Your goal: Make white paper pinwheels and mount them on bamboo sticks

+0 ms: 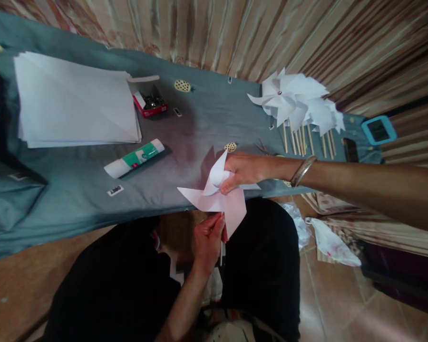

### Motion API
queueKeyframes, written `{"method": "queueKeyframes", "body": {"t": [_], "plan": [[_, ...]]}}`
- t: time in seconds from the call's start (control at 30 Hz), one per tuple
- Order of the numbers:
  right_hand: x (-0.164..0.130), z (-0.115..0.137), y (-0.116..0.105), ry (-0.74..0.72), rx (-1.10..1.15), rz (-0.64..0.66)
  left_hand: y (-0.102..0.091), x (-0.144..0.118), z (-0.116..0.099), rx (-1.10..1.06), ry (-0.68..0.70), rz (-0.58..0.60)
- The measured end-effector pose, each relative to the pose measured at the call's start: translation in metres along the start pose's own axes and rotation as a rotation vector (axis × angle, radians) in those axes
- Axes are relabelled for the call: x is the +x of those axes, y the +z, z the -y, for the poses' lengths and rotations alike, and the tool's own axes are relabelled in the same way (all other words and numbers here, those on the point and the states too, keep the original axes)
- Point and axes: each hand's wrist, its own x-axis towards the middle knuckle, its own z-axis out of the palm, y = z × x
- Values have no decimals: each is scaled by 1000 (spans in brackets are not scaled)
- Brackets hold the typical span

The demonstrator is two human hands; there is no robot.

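Note:
A white paper pinwheel (214, 197) is held over the table's near edge, above my lap. Below its blades, my left hand (209, 237) pinches the thin wooden stick (221, 254) that carries it. My right hand (240, 171), with a bangle on the wrist, reaches in from the right and grips the folded paper near the centre. The fingertips behind the blades are hidden, as is the back of the pinwheel. Just left of the hands lies a green and white glue stick (134, 158). Beyond it sits a small red box (151, 103) of shiny metal pins.
A stack of white paper (74, 102) lies on the grey cloth at left, with a paper strip (144, 79) beside it. Several finished pinwheels (294, 97) are piled at back right. Scissors (262, 147) lie partly behind my right arm. A blue-framed device (379, 130) rests farther right.

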Motion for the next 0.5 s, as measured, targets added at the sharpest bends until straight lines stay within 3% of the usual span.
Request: {"method": "queueKeyframes", "body": {"t": [0.5], "plan": [[-3,1,1,-22,-20,-35,4,2,-5,-131,-31,-31]]}}
